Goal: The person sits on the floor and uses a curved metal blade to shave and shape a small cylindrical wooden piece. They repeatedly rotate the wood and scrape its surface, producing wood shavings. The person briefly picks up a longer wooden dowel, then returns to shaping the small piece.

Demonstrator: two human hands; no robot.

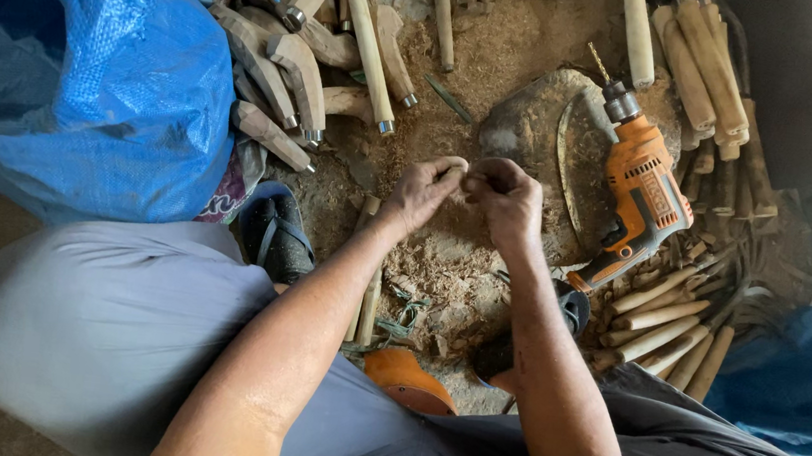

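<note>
My left hand point(422, 192) and my right hand point(506, 201) meet in front of me over a heap of sawdust point(442, 272). Both close their fingers on a small pale piece of wood point(459, 168) held between them; most of it is hidden by the fingers. Just beyond the hands lies a flat grey stone block point(538, 121) with a curved blade point(567, 154) resting on it. An orange power drill point(641, 192) lies on the stone's right side, bit pointing away from me.
Carved wooden handles with metal ferrules point(291, 75) lie piled at the upper left. Rough wooden sticks point(662, 330) are stacked at the right and more point(709, 74) at the upper right. A blue tarp point(91, 64) bulges at the left. A dark sandal point(277, 230) sits by my knee.
</note>
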